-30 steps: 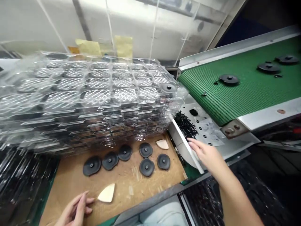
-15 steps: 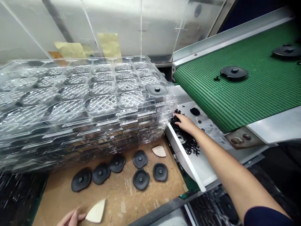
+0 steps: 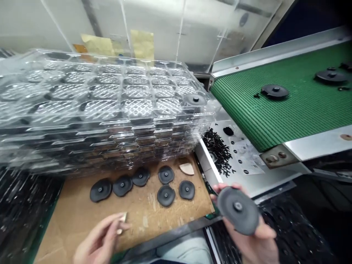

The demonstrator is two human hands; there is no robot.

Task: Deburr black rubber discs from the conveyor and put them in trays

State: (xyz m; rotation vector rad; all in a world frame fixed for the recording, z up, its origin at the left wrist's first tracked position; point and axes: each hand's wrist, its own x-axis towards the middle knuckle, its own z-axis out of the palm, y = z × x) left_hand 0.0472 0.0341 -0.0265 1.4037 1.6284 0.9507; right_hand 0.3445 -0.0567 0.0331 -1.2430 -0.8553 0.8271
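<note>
My right hand (image 3: 260,244) grips a dark grey round plastic disc (image 3: 229,209) with a raised centre hub, its fingers around the rim, in front of the white tray. Over the lower left of the brown board (image 3: 143,234), my left hand (image 3: 100,236) is closed on a cream wedge-shaped pad (image 3: 124,217), seen nearly edge-on and partly hidden by the fingers. Several similar dark discs (image 3: 166,195) lie on the board between my hands and the tray stack. A second cream wedge pad (image 3: 187,168) rests at the board's far right corner.
Stacked clear plastic trays (image 3: 137,108) rise behind the board; one disc (image 3: 195,99) sits in the top tray's right corner pocket. The white tray (image 3: 210,165) holds a heap of small black clips (image 3: 217,146). A green conveyor belt (image 3: 302,110) at right carries more discs (image 3: 275,91).
My right hand has come back from the clip heap toward me and now holds a disc. My left hand has moved up and right over the board, turning the cream pad edge-on.
</note>
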